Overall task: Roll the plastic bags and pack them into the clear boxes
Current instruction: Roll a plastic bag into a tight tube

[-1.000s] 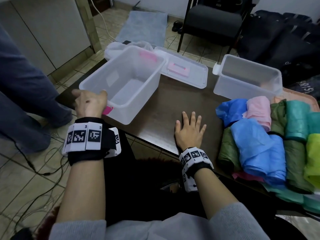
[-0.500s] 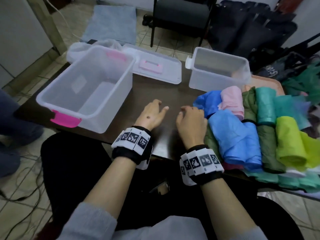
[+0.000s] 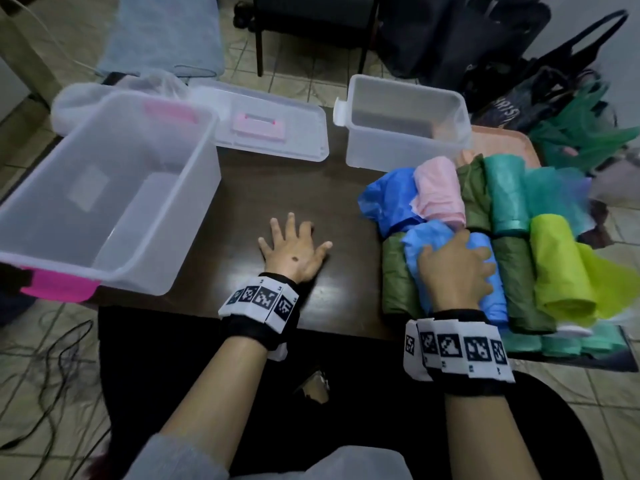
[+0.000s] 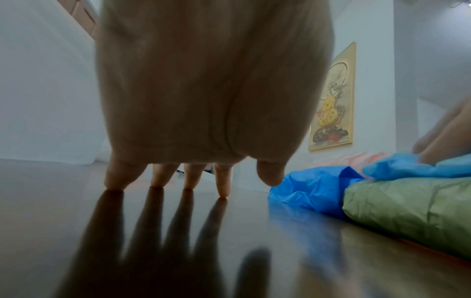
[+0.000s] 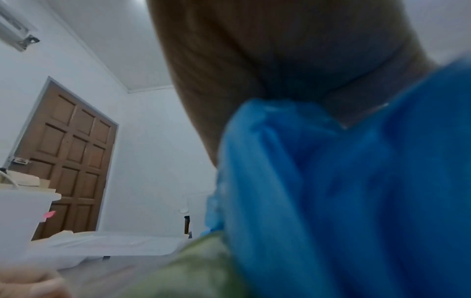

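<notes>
My right grip (image 3: 455,268) clenches the blue roll (image 3: 491,289) in the bag pile on the desk (image 3: 311,188), left grip (image 3: 294,251) released flat; it looks light, soft and slippery, so I'd clasp its middle.

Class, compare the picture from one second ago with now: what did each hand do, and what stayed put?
The left hand let go of the big box and lies flat on the table. The right hand moved right and grips the blue bag. Boxes and lid stayed.
</notes>
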